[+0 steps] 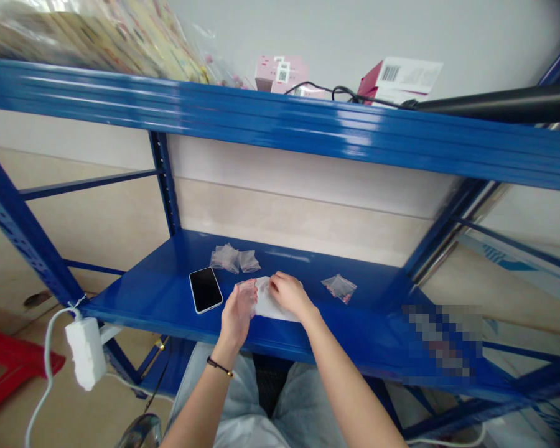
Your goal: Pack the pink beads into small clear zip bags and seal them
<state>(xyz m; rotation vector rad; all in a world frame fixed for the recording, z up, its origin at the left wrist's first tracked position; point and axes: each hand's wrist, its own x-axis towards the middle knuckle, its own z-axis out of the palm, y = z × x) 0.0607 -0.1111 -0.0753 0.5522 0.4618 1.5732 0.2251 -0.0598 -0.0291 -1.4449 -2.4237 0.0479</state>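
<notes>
My left hand (pixel 238 314) is closed round a small clear plastic bag (pixel 248 292), held upright at the left edge of a white sheet (pixel 270 302). Over that sheet rests my right hand (pixel 290 294), its fingers bent down and pressed together; what they hold, if anything, is too small to make out. Behind my left hand lie several clear bags (pixel 228 257) in a loose pile. Another clear bag (pixel 340 287) with small reddish pieces inside lies to the right of my right hand.
A phone (pixel 206 290) lies on the blue shelf (pixel 168 295) left of my left hand. An upper blue beam (pixel 270 121) crosses above, with pink boxes (pixel 289 73) on it. A white power strip (pixel 86 353) hangs at the left. Part of the right side is pixelated.
</notes>
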